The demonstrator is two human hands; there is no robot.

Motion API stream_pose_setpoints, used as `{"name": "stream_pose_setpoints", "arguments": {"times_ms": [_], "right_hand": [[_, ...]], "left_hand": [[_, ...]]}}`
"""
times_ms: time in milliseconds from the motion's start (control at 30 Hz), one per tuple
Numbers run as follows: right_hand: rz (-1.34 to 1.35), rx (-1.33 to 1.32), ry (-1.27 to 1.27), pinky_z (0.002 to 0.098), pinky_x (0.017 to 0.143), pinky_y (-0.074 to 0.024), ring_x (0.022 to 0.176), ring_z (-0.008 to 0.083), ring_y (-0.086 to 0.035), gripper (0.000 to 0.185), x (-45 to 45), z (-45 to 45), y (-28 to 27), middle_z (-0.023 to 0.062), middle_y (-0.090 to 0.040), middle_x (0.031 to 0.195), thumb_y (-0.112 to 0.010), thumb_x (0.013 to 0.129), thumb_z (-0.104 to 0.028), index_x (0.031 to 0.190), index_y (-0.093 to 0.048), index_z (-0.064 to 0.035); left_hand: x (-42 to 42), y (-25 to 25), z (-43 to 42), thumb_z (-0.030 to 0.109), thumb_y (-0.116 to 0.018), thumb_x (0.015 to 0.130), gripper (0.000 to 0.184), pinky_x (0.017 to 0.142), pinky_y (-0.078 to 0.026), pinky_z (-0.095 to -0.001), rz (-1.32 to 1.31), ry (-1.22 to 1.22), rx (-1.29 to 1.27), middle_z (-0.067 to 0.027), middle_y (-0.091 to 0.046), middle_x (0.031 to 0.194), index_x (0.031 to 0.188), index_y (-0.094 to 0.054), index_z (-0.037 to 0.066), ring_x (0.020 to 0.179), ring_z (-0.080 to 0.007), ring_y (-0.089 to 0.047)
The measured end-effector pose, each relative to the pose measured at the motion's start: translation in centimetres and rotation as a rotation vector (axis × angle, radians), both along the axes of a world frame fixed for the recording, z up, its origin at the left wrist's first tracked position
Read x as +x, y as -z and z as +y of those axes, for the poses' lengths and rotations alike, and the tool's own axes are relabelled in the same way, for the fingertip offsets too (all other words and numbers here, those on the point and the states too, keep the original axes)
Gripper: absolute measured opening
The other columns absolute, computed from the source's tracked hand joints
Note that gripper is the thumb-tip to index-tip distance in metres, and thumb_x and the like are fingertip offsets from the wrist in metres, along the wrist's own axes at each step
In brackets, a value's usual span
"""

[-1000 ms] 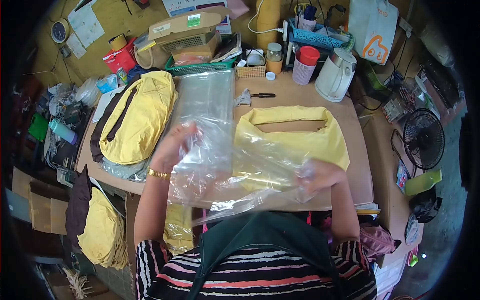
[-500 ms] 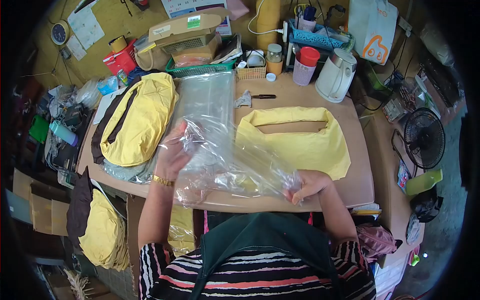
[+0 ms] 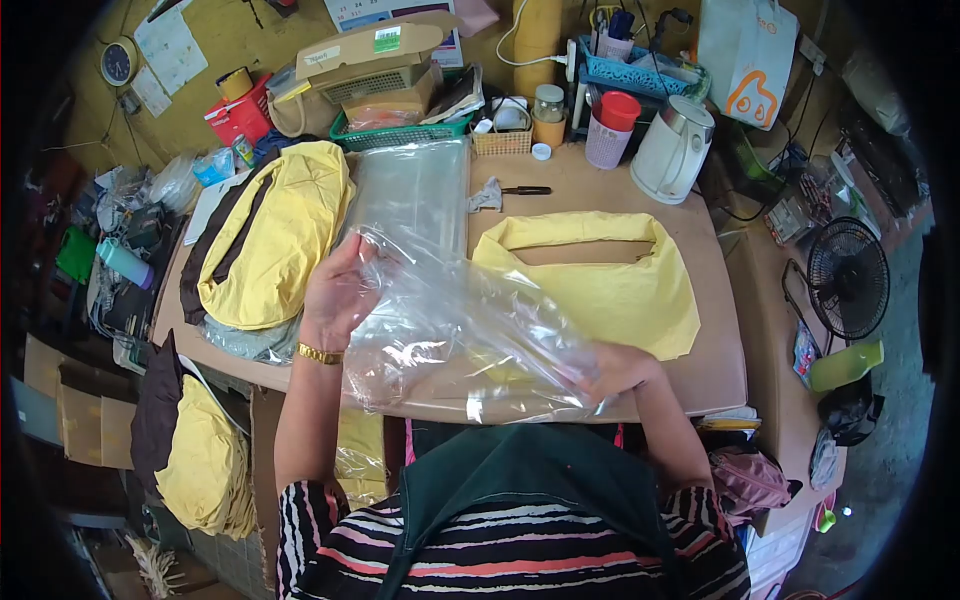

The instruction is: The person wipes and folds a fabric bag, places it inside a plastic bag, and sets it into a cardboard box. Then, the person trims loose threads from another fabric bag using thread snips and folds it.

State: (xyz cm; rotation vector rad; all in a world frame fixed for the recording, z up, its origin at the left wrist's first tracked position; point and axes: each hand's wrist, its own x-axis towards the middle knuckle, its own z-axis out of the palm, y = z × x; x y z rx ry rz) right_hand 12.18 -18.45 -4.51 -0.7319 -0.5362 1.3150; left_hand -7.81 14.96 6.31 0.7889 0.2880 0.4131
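Observation:
A clear plastic bag (image 3: 450, 310) is stretched between my hands above the front of the table. My left hand (image 3: 343, 285), with a gold watch at the wrist, pinches its upper left corner. At the lower right, my right hand (image 3: 612, 370) is closed on the bag, its fingers partly covered by the film. Behind the bag, a yellow cloth bag (image 3: 600, 300) with a handle opening lies flat on the right. To the left, yellow and dark brown cloth bags (image 3: 285, 240) lie in a pile. A stack of flat clear plastic bags (image 3: 415, 180) lies beyond my hands.
A white kettle (image 3: 672, 150), a pink cup with a red lid (image 3: 610, 130) and baskets (image 3: 405, 133) line the table's back. A black pen (image 3: 527, 190) lies near them. More cloth bags (image 3: 205, 455) hang at lower left; a black fan (image 3: 848, 275) stands right.
The plastic bag has spread wider between my hands. My left hand has shifted slightly left, and my right hand has turned a little, its fingers now more behind the film.

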Motion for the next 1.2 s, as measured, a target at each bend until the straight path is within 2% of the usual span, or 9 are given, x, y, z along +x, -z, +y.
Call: {"name": "stream_pose_setpoints", "arguments": {"times_ms": [200, 400, 433, 567, 667, 800, 900, 1000, 1200], "right_hand": [[-0.164, 0.124, 0.458, 0.0382, 0.068, -0.0512, 0.069, 0.0171, -0.060, 0.014, 2.2, 1.2, -1.0, 0.0047, -0.063, 0.081, -0.064, 0.088, -0.020, 0.092, -0.064, -0.0066], [0.368, 0.370, 0.542, 0.0379, 0.065, -0.0500, 0.066, 0.0172, -0.059, 0.029, 2.4, 1.3, 1.6, 0.0035, -0.060, 0.076, -0.060, 0.093, -0.039, 0.096, -0.061, -0.0098], [0.411, 0.615, -0.148, 0.0361, 0.068, -0.0519, 0.072, 0.0166, -0.063, 0.026, 2.7, 1.6, 1.3, 0.0046, -0.063, 0.079, -0.063, 0.090, -0.033, 0.100, -0.061, -0.0092], [-0.731, 0.017, -0.127, 0.0350, 0.072, -0.0532, 0.077, 0.0187, -0.066, 0.030, 0.6, 1.2, 0.1, 0.0072, -0.066, 0.082, -0.066, 0.085, -0.024, 0.109, -0.061, -0.0065], [-0.754, -0.001, -0.222, 0.0363, 0.072, -0.0533, 0.079, 0.0217, -0.066, 0.039, 2.0, 0.1, 0.9, 0.0095, -0.067, 0.086, -0.067, 0.081, -0.018, 0.116, -0.059, -0.0024], [0.088, 0.056, 0.906, 0.0353, 0.073, -0.0536, 0.078, 0.0252, -0.066, 0.030, 3.4, 0.2, 0.5, 0.0140, -0.068, 0.091, -0.065, 0.085, -0.022, 0.104, -0.064, 0.0015], [0.086, 1.084, -0.174, 0.0342, 0.073, -0.0534, 0.082, 0.0239, -0.066, 0.048, 4.6, 0.9, 1.5, 0.0152, -0.066, 0.098, -0.072, 0.081, -0.032, 0.111, -0.060, 0.0036], [-0.468, -0.082, 0.020, 0.0323, 0.070, -0.0525, 0.083, 0.0203, -0.066, 0.064, 2.4, -2.1, 1.2, 0.0132, -0.065, 0.096, -0.083, 0.069, -0.035, 0.114, -0.058, 0.0035], [-0.208, 0.205, 0.233, 0.0294, 0.067, -0.0523, 0.079, 0.0207, -0.064, 0.064, 3.2, -3.9, 0.7, 0.0120, -0.064, 0.087, -0.087, 0.062, -0.025, 0.110, -0.057, 0.0055]], "left_hand": [[-0.7, 2.7, 1.3, 0.034, -0.053, 0.098, 0.030, 0.073, -0.048, -0.0287, -0.332, 0.629, -0.364, -0.0004, -0.057, 0.076, 0.084, -0.058, 0.007, 0.072, -0.0143, -0.055], [-0.6, 3.1, 0.6, 0.027, -0.064, 0.091, 0.027, 0.069, -0.045, -0.0250, 0.548, 0.700, 0.992, -0.0041, -0.066, 0.090, 0.103, -0.062, 0.003, 0.080, -0.0094, -0.057], [-0.7, 3.5, 2.2, 0.026, -0.062, 0.093, 0.023, 0.069, -0.045, -0.0256, 0.353, 0.462, 0.763, -0.0037, -0.064, 0.085, 0.100, -0.061, 0.004, 0.078, -0.0099, -0.056], [0.0, -0.2, -0.3, 0.021, -0.055, 0.096, 0.017, 0.061, -0.044, -0.0251, -0.110, 0.009, 0.034, 0.0017, -0.052, 0.068, 0.088, -0.059, 0.007, 0.063, -0.0093, -0.050], [-0.8, 1.3, 1.9, 0.021, -0.054, 0.096, 0.021, 0.059, -0.042, -0.0275, -0.318, 0.650, -0.430, 0.0044, -0.040, 0.061, 0.079, -0.056, 0.009, 0.057, -0.0102, -0.044], [-2.2, 4.3, 0.6, 0.019, -0.065, 0.088, 0.023, 0.066, -0.049, -0.0335, 0.065, 0.837, 1.156, -0.0055, -0.065, 0.078, 0.102, -0.064, 0.001, 0.065, -0.0172, -0.059], [-3.0, 3.6, 2.6, 0.024, -0.068, 0.088, 0.033, 0.079, -0.050, -0.0347, 0.223, 0.592, 0.743, -0.0093, -0.068, 0.092, 0.106, -0.063, -0.002, 0.083, -0.0187, -0.064], [-3.5, 3.4, 3.9, 0.027, -0.063, 0.092, 0.029, 0.085, -0.049, -0.0373, -0.031, 0.151, 0.257, -0.0088, -0.069, 0.083, 0.094, -0.065, -0.001, 0.075, -0.0170, -0.065], [-4.7, -1.0, 2.2, 0.028, -0.059, 0.095, 0.032, 0.074, -0.045, -0.0281, 0.356, 0.684, 0.827, -0.0032, -0.057, 0.057, 0.103, -0.066, -0.002, 0.051, -0.0117, -0.050]]}}
